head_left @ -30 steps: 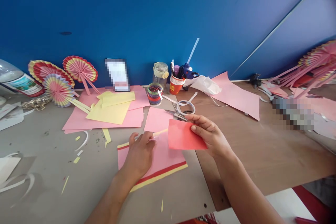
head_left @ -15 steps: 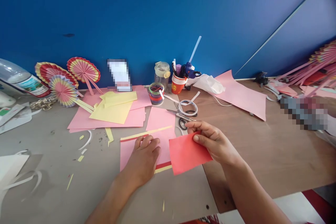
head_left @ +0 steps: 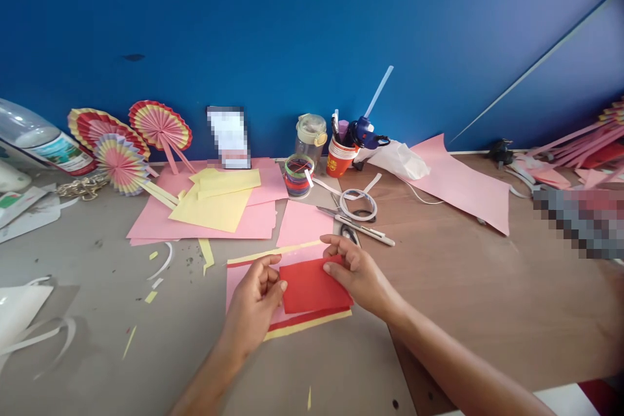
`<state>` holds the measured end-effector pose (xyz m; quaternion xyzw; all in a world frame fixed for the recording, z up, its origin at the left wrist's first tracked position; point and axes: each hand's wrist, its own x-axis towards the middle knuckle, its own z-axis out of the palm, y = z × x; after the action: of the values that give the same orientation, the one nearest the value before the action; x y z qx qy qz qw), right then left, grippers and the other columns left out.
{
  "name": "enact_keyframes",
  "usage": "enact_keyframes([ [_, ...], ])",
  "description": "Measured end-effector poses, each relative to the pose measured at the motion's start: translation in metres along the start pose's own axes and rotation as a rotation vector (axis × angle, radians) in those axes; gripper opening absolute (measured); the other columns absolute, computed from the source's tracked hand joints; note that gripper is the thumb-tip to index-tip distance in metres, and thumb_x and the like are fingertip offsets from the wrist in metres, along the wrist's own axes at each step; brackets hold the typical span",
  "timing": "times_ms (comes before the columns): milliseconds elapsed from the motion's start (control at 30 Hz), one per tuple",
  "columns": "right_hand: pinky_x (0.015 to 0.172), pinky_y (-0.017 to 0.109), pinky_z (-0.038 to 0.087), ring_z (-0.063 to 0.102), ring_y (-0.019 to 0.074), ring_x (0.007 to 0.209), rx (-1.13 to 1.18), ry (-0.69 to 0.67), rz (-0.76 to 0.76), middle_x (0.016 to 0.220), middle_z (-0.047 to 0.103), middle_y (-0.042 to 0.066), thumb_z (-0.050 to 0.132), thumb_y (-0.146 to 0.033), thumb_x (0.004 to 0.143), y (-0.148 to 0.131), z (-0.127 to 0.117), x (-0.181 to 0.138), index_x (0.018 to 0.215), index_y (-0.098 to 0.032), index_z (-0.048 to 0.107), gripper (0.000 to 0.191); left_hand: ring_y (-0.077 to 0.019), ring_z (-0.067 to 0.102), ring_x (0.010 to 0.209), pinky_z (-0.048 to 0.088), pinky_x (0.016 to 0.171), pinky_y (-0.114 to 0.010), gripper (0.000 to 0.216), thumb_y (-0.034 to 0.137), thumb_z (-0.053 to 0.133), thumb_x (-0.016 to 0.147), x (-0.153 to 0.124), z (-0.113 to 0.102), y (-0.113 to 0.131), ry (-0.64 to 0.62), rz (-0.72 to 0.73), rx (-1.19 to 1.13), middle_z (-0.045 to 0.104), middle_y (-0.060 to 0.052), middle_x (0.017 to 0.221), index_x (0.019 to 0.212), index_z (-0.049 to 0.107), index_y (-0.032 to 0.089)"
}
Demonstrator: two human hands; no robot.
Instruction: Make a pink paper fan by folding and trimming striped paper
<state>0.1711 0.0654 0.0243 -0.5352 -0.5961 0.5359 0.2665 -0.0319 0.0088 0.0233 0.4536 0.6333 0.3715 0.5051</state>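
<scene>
A small red sheet of paper (head_left: 314, 289) is held over a pink sheet (head_left: 236, 281) edged with red and yellow strips. My right hand (head_left: 358, 276) pinches its upper right part between thumb and fingers. On the other side, my left hand (head_left: 256, 296) is closed at the red sheet's left edge, thumb tip against it; its curled fingers are partly hidden. Just behind my right hand lie scissors (head_left: 348, 234), a white-handled cutter (head_left: 368, 229) and a roll of tape (head_left: 358, 205). A plain pink sheet (head_left: 305, 222) lies beyond the strip-edged one.
Pleated paper fans (head_left: 160, 127) lean at the back left near a plastic bottle (head_left: 53, 143). Yellow paper (head_left: 212, 208) covers larger pink sheets (head_left: 146, 224). A phone (head_left: 229, 136), a jar (head_left: 311, 133) and a red paper cup (head_left: 338, 161) stand along the blue wall (head_left: 292, 26).
My right hand has brought the red paper leftward over the pink sheet. My left hand has lifted from flat on the pink sheet to the red paper's left edge.
</scene>
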Motion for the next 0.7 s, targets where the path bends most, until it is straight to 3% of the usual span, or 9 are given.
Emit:
enact_keyframes([
  [133, 0.07, 0.028, 0.046, 0.054, 0.0134, 0.074, -0.018, 0.068, 0.018, 0.088, 0.055, 0.001, 0.057, -0.032, 0.077, 0.008, -0.003, 0.005, 0.128, -0.017, 0.045, 0.054, -0.0098, 0.052, 0.054, 0.046, 0.058, -0.025, 0.03, 0.032, 0.052, 0.081, 0.005, 0.007, -0.002, 0.082, -0.032, 0.008, 0.048, 0.008, 0.064, 0.109, 0.046, 0.022],
  [267, 0.062, 0.025, 0.044, 0.051, 0.0123, 0.062, -0.104, 0.113, 0.021, 0.07, 0.051, -0.004, 0.052, -0.028, 0.082, 0.015, -0.006, 0.003, 0.123, -0.017, 0.046, 0.043, -0.0106, 0.053, 0.053, 0.044, 0.053, -0.023, 0.027, 0.033, 0.053, 0.082, 0.009, 0.008, -0.003, 0.112, -0.036, 0.047, 0.052, 0.007, 0.065, 0.105, 0.045, 0.022],
  [400, 0.057, 0.022, 0.042, 0.051, 0.0112, 0.057, -0.23, 0.187, -0.096, 0.068, 0.053, -0.005, 0.049, -0.022, 0.084, 0.021, -0.003, -0.002, 0.115, -0.021, 0.047, 0.031, -0.0117, 0.057, 0.056, 0.047, 0.055, -0.024, 0.017, 0.034, 0.052, 0.084, 0.009, 0.011, -0.012, 0.152, 0.034, 0.196, 0.059, 0.004, 0.068, 0.095, 0.046, 0.023],
  [533, 0.052, 0.021, 0.04, 0.049, 0.0106, 0.053, -0.393, 0.265, -0.225, 0.066, 0.054, -0.004, 0.049, -0.019, 0.086, 0.026, -0.001, -0.004, 0.088, -0.024, 0.047, 0.005, -0.0124, 0.059, 0.058, 0.046, 0.055, -0.024, 0.005, 0.026, 0.049, 0.088, 0.005, 0.013, -0.025, 0.21, 0.272, 0.423, 0.061, 0.002, 0.069, 0.085, 0.05, 0.023],
  [700, 0.06, 0.025, 0.044, 0.054, 0.0138, 0.061, -0.523, 0.183, -0.407, 0.068, 0.058, 0.0, 0.043, -0.013, 0.09, 0.027, -0.006, 0.0, 0.079, -0.023, 0.05, 0.016, -0.0135, 0.064, 0.076, 0.04, 0.077, -0.031, 0.022, 0.004, 0.046, 0.086, 0.009, 0.008, -0.034, 0.226, 0.625, 0.672, 0.068, 0.0, 0.081, 0.092, 0.057, 0.023],
])
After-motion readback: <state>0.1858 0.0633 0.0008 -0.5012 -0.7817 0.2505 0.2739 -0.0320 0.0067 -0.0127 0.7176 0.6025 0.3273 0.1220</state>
